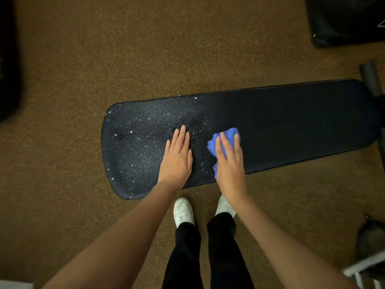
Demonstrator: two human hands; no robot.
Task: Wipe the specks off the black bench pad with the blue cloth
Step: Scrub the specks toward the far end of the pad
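Specks (145, 140) lay left of my right hand (230, 163), its flat fingers pressing the cloth (214, 146); left hand (177, 157) flat on the pad (291, 122).

black bench pad (291, 122): long, speckled at left end | blue cloth (214, 147): crumpled, on pad mid-front
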